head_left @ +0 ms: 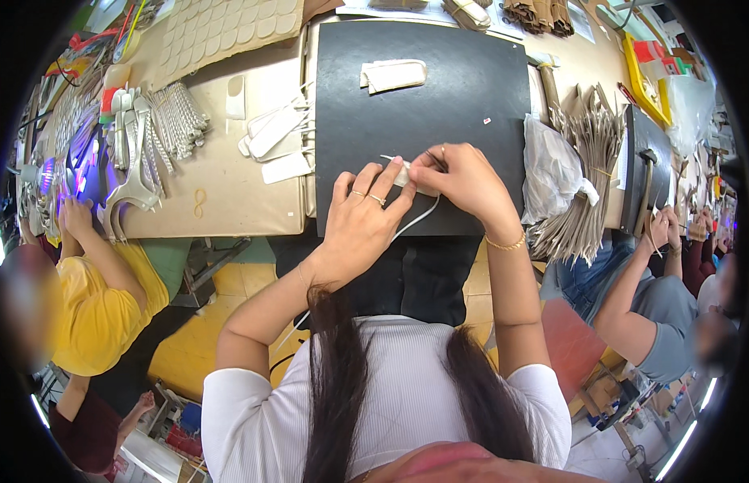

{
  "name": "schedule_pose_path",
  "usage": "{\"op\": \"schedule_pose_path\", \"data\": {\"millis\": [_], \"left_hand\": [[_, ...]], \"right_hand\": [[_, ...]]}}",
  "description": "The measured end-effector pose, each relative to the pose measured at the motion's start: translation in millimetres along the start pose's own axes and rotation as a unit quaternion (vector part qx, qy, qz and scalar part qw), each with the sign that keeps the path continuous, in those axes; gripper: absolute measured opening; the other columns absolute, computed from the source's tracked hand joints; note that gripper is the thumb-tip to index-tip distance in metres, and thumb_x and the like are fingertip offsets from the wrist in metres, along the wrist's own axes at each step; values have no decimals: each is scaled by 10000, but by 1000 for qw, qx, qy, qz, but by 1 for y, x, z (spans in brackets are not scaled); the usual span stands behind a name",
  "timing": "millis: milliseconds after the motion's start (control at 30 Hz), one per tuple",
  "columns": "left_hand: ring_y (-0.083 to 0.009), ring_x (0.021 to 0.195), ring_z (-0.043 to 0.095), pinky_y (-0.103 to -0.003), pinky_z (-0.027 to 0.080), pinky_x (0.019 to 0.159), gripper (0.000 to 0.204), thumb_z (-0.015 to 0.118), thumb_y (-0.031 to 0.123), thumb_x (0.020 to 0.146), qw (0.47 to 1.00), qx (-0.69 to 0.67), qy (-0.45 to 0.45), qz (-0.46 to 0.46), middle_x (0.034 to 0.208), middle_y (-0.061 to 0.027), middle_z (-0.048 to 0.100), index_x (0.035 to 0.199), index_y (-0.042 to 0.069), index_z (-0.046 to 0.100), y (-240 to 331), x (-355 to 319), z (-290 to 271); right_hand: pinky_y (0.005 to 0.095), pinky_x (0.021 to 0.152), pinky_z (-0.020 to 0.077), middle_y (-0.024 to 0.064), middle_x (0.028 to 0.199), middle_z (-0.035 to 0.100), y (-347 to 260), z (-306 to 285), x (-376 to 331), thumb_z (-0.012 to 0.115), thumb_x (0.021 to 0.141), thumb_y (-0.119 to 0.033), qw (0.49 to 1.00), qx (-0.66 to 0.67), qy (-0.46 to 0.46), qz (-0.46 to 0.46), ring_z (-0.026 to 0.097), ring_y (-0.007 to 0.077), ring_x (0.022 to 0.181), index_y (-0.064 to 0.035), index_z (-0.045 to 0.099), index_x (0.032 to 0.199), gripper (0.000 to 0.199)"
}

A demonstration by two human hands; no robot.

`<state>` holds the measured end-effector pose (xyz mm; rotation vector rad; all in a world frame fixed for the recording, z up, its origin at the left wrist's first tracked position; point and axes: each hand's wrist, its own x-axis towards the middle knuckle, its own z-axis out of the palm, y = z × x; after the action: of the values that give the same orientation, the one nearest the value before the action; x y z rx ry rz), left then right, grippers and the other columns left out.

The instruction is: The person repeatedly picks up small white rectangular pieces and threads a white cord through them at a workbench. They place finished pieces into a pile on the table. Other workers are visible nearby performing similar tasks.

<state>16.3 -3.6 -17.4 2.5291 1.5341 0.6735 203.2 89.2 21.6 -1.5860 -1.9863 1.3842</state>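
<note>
My left hand [360, 219] and my right hand [459, 179] meet over a black mat [487, 72] on the workbench. Both pinch a small white strip piece [402, 172] between their fingertips. A thin white cord [416, 220] hangs from the piece toward my lap. Rings show on my left fingers and a gold bracelet on my right wrist. A folded pale strip piece [393, 74] lies apart at the mat's far side.
Pale cut pieces [274, 137] and rows of metal strips [175, 119] lie left of the mat. A clear plastic bag [552, 173] and stacked brown card pieces [588, 153] sit to the right. One person in yellow [101, 298] works at left, another [640, 314] at right.
</note>
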Motion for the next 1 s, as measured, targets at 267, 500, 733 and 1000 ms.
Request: {"op": "schedule_pose_path", "data": {"millis": [267,500,733,1000], "left_hand": [[-312,1205,545,-472,407,991,350,725,147,852,1000,9,-10,21,1407,-150,602,1200,110,707,-3,1,-2],[-305,1201,543,-472,408,984,366,749,142,839,1000,14,-8,13,1395,-136,607,1199,102,696,-2,2,-3],[-265,1221,540,-463,363,1025,517,762,161,858,1000,10,-12,-7,1403,-75,592,1354,113,622,-1,4,-2],[-246,1242,508,-469,340,1024,601,739,204,880,998,54,-36,-13,1408,-52,574,1452,132,569,2,4,-2]], "right_hand": [[213,507,314,-58,672,559,26,-26,-51,781,936,-311,948,267,-52,165,432,14,579,6,739,942,320],[255,516,432,-13,686,570,38,-6,-63,775,916,-122,971,-93,187,-117,547,106,578,-43,741,1056,165],[317,548,503,20,781,493,50,-14,-64,697,806,-93,875,-337,174,-300,617,164,635,-145,724,1200,398],[299,512,482,10,724,425,55,-11,-61,690,766,-64,858,-365,170,-319,541,132,585,-150,741,1239,483]]}}
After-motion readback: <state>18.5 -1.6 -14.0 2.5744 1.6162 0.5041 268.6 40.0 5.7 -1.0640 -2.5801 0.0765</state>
